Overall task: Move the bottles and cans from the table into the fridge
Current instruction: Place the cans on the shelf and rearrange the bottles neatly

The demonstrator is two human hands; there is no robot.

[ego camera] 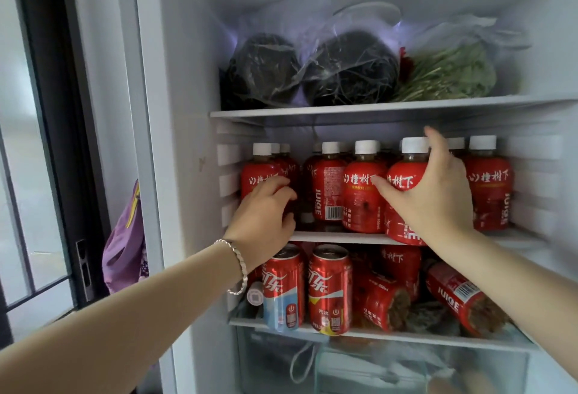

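Note:
The open fridge has a middle shelf (344, 238) packed with several red juice bottles with white caps. My left hand (266, 215) curls around the leftmost bottle (259, 179) at the shelf's left end. My right hand (434, 196) wraps a bottle (403, 181) right of centre, thumb across its label, its base at the shelf's front edge. Between them stand two more bottles (362, 193). On the shelf below, two red cola cans (330, 290) stand upright at the left, and several juice bottles (456, 296) lie on their sides at the right.
The top shelf (375, 109) holds bagged dark vegetables (312, 68) and bagged greens (450, 71). A clear drawer (375, 362) sits under the lowest shelf. A purple bag (125, 243) hangs left of the fridge beside a dark window frame (62, 112).

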